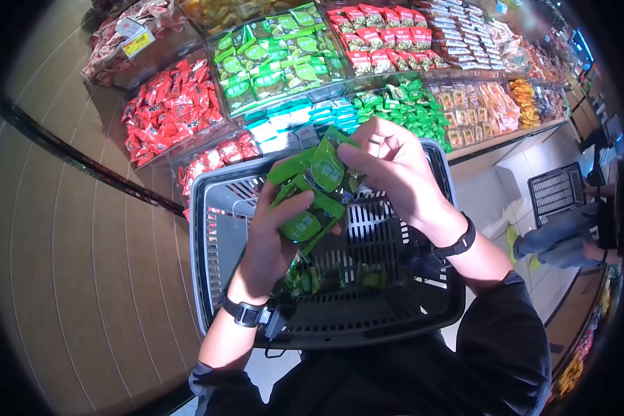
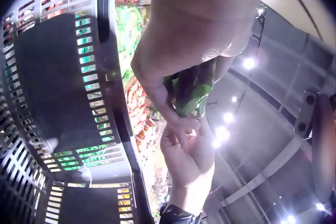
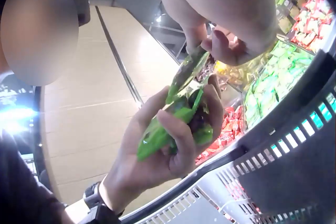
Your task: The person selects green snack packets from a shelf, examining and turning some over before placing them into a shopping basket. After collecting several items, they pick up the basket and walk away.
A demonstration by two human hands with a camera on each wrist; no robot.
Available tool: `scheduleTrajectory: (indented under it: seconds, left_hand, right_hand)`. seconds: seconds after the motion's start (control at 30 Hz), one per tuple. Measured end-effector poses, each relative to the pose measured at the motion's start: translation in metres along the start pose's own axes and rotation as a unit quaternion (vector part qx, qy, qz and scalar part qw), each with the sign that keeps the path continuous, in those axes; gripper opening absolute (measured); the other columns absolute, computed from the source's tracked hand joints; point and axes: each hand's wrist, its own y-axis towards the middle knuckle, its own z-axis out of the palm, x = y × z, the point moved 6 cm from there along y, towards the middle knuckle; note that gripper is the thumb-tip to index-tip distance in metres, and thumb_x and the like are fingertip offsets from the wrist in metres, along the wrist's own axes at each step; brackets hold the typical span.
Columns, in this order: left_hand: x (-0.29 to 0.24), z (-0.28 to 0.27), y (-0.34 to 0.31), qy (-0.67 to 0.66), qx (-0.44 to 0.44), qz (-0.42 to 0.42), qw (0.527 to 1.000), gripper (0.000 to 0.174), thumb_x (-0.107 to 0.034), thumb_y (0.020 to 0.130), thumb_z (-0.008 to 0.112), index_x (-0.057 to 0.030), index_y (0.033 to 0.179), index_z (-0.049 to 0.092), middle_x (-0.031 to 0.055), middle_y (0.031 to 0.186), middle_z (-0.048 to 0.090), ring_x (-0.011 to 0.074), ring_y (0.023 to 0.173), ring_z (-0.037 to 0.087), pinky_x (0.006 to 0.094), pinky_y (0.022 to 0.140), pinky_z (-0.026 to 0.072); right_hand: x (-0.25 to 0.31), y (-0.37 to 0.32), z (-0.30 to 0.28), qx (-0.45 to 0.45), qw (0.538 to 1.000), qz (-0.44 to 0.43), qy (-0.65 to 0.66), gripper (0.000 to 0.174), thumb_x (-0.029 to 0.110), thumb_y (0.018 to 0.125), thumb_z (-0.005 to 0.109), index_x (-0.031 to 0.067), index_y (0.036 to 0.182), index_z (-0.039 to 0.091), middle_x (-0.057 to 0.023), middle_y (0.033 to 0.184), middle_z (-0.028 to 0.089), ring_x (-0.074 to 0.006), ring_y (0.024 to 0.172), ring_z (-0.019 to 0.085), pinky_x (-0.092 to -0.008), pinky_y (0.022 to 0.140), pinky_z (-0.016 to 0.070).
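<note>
Over the shopping basket (image 1: 457, 298), my left hand (image 1: 267, 239) grips several small green snack packets (image 1: 308, 220), its thumb across the front. With thumb and fingers, my right hand (image 1: 402, 173) pinches the edge of one green packet (image 1: 328, 165) at the top of the bunch. In the right wrist view the packets (image 3: 152, 137) fan out from the left palm, and the upper one reaches the right fingertips. The left wrist view shows a dark green packet (image 2: 194, 90) between both hands. More green packets (image 1: 373, 277) lie in the basket.
Ahead stand sloped bins of snacks: red packets (image 1: 170, 107), bright green packets (image 1: 277, 59), blue packets (image 1: 291, 125) and dark green packets (image 1: 405, 107). A wood-toned panel (image 1: 83, 229) stands at left. At right, another person's legs (image 1: 561, 243) are near a second basket (image 1: 556, 193).
</note>
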Motion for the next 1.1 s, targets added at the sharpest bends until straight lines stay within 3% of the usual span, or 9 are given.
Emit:
scheduleTrajectory:
  seconds: [0.13,0.2,0.3,0.4,0.5,0.53,0.73,0.93,1.1]
  left_hand:
    - [0.007,0.006,0.0,-0.007,0.074,-0.042,0.996,0.051,-0.008,0.094,0.063,-0.0087,0.141,0.043,0.0158,0.126,0.059,0.032,0.109,0.067,0.0469,0.076,0.0626]
    - [0.01,0.007,-0.002,-0.003,0.079,-0.051,0.996,0.051,-0.007,0.093,0.063,-0.0087,0.141,0.043,0.0156,0.126,0.059,0.0317,0.109,0.067,0.0467,0.075,0.0626]
    - [0.008,0.009,-0.005,-0.013,0.087,-0.049,0.995,0.052,-0.006,0.093,0.061,-0.0094,0.142,0.042,0.0151,0.127,0.059,0.0321,0.109,0.066,0.0481,0.078,0.0622]
    - [0.001,0.005,-0.01,-0.031,0.018,0.0,0.999,0.051,-0.003,0.093,0.059,-0.0056,0.142,0.044,0.016,0.132,0.058,0.0323,0.112,0.065,0.0514,0.084,0.0602]
    - [-0.002,-0.004,-0.015,-0.01,-0.08,0.06,0.995,0.045,-0.011,0.095,0.059,-0.005,0.139,0.053,0.0134,0.125,0.065,0.0266,0.108,0.066,0.0452,0.087,0.0574]
    - [-0.005,-0.007,-0.011,0.007,-0.055,0.077,0.995,0.042,-0.012,0.095,0.059,-0.0045,0.137,0.054,0.0138,0.125,0.065,0.0262,0.108,0.066,0.0435,0.089,0.0562]
    - [-0.016,0.007,-0.018,0.006,-0.082,0.101,0.992,0.043,-0.013,0.096,0.059,-0.0053,0.137,0.048,0.0141,0.122,0.064,0.0262,0.105,0.066,0.0393,0.091,0.0546]
    - [-0.025,0.025,-0.035,-0.03,-0.159,0.11,0.981,0.042,-0.007,0.093,0.059,-0.005,0.134,0.049,0.0141,0.117,0.064,0.025,0.102,0.067,0.0382,0.088,0.0555]
    - [-0.026,-0.003,-0.019,0.046,-0.083,0.099,0.991,0.042,-0.004,0.093,0.057,-0.0014,0.134,0.048,0.0144,0.119,0.064,0.0245,0.105,0.066,0.0378,0.092,0.0538]
  right_hand:
    - [0.002,0.0,-0.004,-0.004,1.0,0.012,-0.008,0.017,0.008,0.093,0.071,0.0112,0.081,0.059,0.0109,0.068,0.043,0.0013,0.057,0.035,-0.0198,0.05,0.0239]
    - [-0.001,0.0,-0.005,-0.001,1.0,0.012,0.019,0.017,0.014,0.091,0.075,0.0084,0.082,0.061,0.0074,0.071,0.055,-0.0003,0.059,0.042,-0.02,0.051,0.0291]
    - [-0.005,0.0,-0.003,-0.017,0.996,0.057,0.072,0.018,0.016,0.092,0.075,0.0075,0.082,0.062,0.0058,0.074,0.058,-0.0008,0.06,0.044,-0.0198,0.051,0.0297]
    - [-0.014,-0.002,-0.01,-0.067,0.991,0.117,0.001,0.02,0.021,0.093,0.075,0.0049,0.086,0.065,0.0017,0.075,0.063,-0.0048,0.061,0.054,-0.021,0.054,0.0408]
    - [-0.023,-0.002,-0.003,-0.017,0.996,0.08,0.03,0.022,0.022,0.094,0.074,0.0028,0.088,0.066,-0.0018,0.078,0.067,-0.009,0.064,0.062,-0.0244,0.057,0.0499]
    - [-0.024,-0.002,0.002,0.005,0.997,0.074,0.029,0.022,0.022,0.094,0.074,0.0023,0.089,0.067,-0.0028,0.079,0.068,-0.0099,0.065,0.064,-0.0256,0.057,0.0515]
    - [-0.044,0.002,0.01,0.055,0.997,0.054,0.025,0.021,0.022,0.093,0.074,0.0022,0.09,0.069,-0.0022,0.075,0.068,-0.0086,0.065,0.063,-0.0252,0.058,0.0518]
    - [-0.046,0.001,0.022,0.163,0.979,0.108,0.054,0.027,0.03,0.094,0.073,0.0038,0.093,0.068,-0.0012,0.079,0.068,-0.0063,0.064,0.062,-0.0221,0.058,0.0498]
    - [-0.034,-0.005,0.022,0.16,0.982,0.085,-0.054,0.027,0.031,0.095,0.073,0.0053,0.102,0.069,0.0014,0.078,0.066,-0.0045,0.064,0.061,-0.0226,0.057,0.0489]
